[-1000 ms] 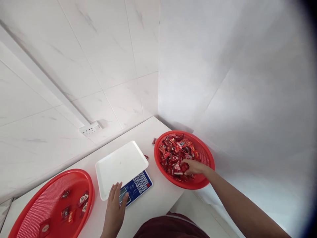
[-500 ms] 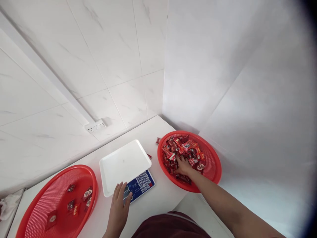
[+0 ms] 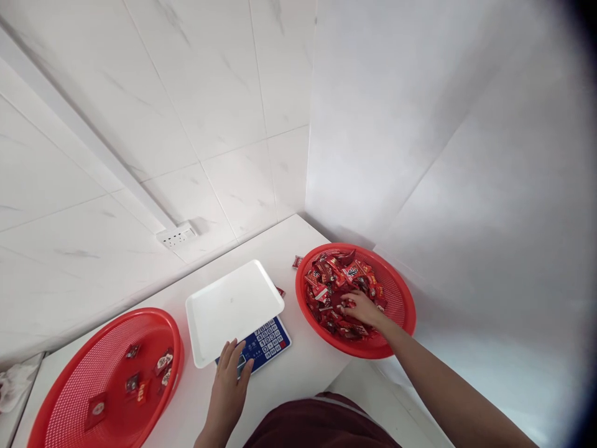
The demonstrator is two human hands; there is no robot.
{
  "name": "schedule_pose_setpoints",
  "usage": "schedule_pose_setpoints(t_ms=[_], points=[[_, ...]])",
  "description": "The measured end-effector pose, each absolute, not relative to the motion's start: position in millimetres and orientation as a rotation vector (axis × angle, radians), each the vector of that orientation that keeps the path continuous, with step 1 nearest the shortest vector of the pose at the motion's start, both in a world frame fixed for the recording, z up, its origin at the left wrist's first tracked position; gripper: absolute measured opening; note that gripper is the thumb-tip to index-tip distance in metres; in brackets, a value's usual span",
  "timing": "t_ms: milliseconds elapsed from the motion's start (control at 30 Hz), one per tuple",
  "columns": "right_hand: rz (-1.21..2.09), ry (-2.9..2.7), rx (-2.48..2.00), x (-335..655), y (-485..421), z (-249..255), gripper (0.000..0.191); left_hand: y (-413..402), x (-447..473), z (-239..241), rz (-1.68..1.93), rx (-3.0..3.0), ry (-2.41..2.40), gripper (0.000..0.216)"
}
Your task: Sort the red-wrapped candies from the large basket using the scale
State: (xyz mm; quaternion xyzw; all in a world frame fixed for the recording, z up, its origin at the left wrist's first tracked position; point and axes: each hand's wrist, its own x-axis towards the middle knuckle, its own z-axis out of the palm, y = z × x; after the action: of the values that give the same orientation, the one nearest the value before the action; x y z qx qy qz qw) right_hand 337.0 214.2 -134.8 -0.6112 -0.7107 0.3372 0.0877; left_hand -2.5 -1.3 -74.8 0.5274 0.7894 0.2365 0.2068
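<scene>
Wrapped candies [image 3: 321, 274] sit in the mesh basket [image 3: 409, 314] right of the digital scale [image 3: 269, 343], apparently being picked through; right hand [image 3: 362, 309] half-curled, grip unclear; left hand [image 3: 228, 378] unclenched; lifting candies calls for pinching

Tray [image 3: 236, 311] open above, baskets [image 3: 396, 298] flanking; wall [image 3: 228, 124] behind

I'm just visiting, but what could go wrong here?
The right basket appears to reach past the edge of the table, so leaning on it might tip it. The left hand partly covers the front panel of the scale and could press something by accident. A small red packet outside the right basket might be overlooked.
</scene>
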Motion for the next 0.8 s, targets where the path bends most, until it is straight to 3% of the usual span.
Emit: schedule_pose_setpoints(t_ms=[233, 367, 500, 667, 800], points=[[0.738, -2.07, -2.16, 281, 207, -122, 0.043, 11, 7, -64, 0.649, 1.538, 2.133, 0.042], [0.734, -1.993, -2.151, 271, 201, -123, 0.033, 16, 15, -56, 0.647, 1.545, 2.097, 0.041], [1.091, -1.705, -1.869, 282, 194, -107, 0.023, 21, 27, -41, 0.669, 1.475, 2.015, 0.039], [1.775, -1.031, -1.188, 272, 160, -51, 0.045, 34, 62, -4, 0.753, 1.273, 1.734, 0.04], [1.978, -0.977, -0.986, 239, 125, -11, 0.034, 50, 91, 18, 0.881, 1.097, 1.477, 0.047]])
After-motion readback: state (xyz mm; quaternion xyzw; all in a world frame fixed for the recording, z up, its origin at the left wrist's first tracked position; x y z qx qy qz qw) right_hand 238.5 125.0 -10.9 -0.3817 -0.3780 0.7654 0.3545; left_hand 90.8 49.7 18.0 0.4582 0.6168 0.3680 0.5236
